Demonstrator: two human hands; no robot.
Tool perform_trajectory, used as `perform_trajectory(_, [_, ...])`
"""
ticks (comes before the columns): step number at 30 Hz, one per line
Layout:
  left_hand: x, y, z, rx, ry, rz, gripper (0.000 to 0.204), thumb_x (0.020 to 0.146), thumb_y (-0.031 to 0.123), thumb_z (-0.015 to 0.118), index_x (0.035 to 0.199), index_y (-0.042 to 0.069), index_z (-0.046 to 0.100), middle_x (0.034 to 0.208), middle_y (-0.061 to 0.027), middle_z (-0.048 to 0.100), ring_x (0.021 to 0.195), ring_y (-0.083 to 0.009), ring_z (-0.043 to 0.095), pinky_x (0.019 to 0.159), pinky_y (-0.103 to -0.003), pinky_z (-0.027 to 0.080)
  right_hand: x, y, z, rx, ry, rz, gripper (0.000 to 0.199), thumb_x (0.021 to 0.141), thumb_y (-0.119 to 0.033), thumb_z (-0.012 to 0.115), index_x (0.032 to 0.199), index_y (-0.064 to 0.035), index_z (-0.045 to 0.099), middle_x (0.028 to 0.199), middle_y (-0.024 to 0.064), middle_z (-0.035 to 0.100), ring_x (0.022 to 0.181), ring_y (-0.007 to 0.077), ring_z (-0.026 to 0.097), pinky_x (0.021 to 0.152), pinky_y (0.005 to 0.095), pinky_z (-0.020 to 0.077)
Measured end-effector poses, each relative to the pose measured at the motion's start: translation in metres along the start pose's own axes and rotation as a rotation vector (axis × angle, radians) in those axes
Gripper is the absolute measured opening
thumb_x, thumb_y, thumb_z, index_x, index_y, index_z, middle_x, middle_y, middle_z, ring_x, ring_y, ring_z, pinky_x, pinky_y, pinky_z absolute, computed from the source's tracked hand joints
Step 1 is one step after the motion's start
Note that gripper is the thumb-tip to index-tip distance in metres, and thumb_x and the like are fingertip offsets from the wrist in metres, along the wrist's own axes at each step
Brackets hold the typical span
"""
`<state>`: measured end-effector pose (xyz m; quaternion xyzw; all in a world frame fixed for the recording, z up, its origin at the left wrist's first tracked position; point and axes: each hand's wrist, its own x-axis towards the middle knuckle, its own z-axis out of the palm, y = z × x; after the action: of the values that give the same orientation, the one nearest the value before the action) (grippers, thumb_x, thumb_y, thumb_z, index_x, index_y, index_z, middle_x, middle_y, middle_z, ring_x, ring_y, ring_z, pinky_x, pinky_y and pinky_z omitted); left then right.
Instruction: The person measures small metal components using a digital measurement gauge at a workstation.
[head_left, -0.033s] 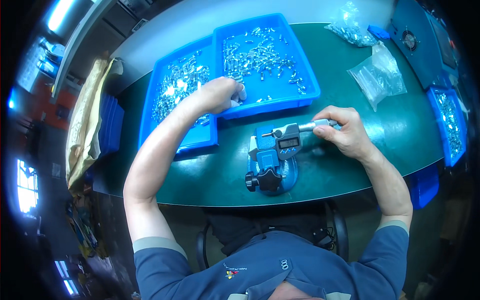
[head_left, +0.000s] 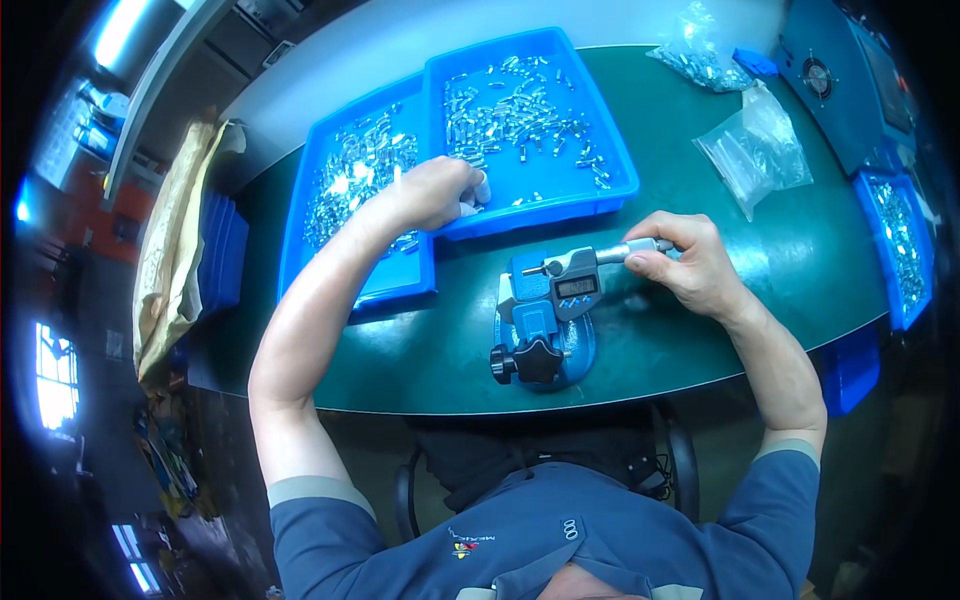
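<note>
A digital micrometer (head_left: 577, 285) is clamped in a blue stand (head_left: 575, 362) with a black star knob, near the table's front edge. My right hand (head_left: 690, 262) pinches the thimble at the micrometer's right end between thumb and fingers. Between the measuring faces I see no part. My left hand (head_left: 440, 192) is at the near left corner of the right blue tray (head_left: 590, 207), its fingers curled, with white covers on some fingertips. Whatever those fingers hold is hidden. Small shiny metal cylinders (head_left: 510, 118) lie scattered in this tray.
A second blue tray (head_left: 385, 298), heaped with similar parts, adjoins on the left. Clear plastic bags (head_left: 755, 150) lie at the right back, beside a blue machine with a fan (head_left: 818, 78). Another blue tray of parts (head_left: 900, 250) is at far right. Brown paper (head_left: 170, 250) hangs at left.
</note>
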<state>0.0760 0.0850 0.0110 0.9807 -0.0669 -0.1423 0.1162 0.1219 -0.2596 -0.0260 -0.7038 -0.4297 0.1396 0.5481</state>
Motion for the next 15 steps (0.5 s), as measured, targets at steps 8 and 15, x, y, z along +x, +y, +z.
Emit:
perform_trajectory(8, [-0.035,0.041,0.003,-0.364,0.434,-0.02,0.02,0.087,0.009,0.073,0.104,0.0,0.067,0.098,-0.0131,0.073,0.093,-0.0234,0.072,0.087,-0.036,0.056,0.001,0.0,0.0,0.009,-0.007,-0.012,0.023,0.088,-0.019,0.075,0.096,0.0014,0.071,0.076,0.0046,0.067,0.069,0.011,0.06,0.062,0.0271,0.0455])
perform_trajectory(15, [-0.083,0.072,0.06,-1.271,0.505,0.096,0.024,0.094,0.006,0.067,0.117,0.002,0.063,0.104,-0.0156,0.074,0.095,-0.0176,0.069,0.087,-0.032,0.054,-0.001,0.0,0.002,0.038,-0.005,0.021,0.024,0.088,-0.02,0.075,0.096,0.0015,0.07,0.077,0.0053,0.066,0.07,0.0125,0.06,0.064,0.0289,0.0455])
